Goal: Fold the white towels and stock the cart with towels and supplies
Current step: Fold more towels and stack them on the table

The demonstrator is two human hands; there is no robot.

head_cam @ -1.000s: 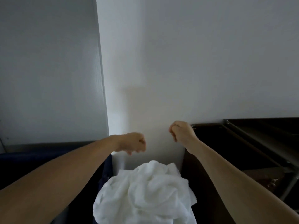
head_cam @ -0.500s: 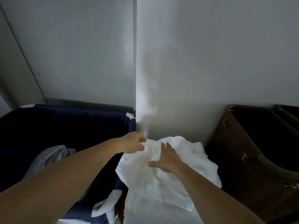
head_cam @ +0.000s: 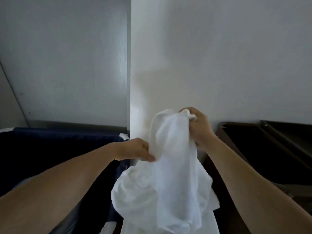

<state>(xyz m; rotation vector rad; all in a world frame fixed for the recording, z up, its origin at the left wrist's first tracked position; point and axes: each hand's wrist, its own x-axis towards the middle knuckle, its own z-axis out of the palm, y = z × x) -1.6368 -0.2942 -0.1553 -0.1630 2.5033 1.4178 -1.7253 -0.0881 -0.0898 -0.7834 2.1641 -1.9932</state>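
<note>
White wall beside grey panel, dim light.

Dim, soft light. The white towel in my right hand is nearly blown out, its folds faint. Left of my left hand the navy bin sinks to near black. A faint shadow lies on the wall above my hands. Edge lines bow, and everything looks slightly soft.

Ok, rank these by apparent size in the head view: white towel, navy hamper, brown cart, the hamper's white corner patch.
1. white towel, largest.
2. navy hamper and brown cart: these look alike and both are partly hidden, so unranked.
3. white corner patch, smallest.
</note>
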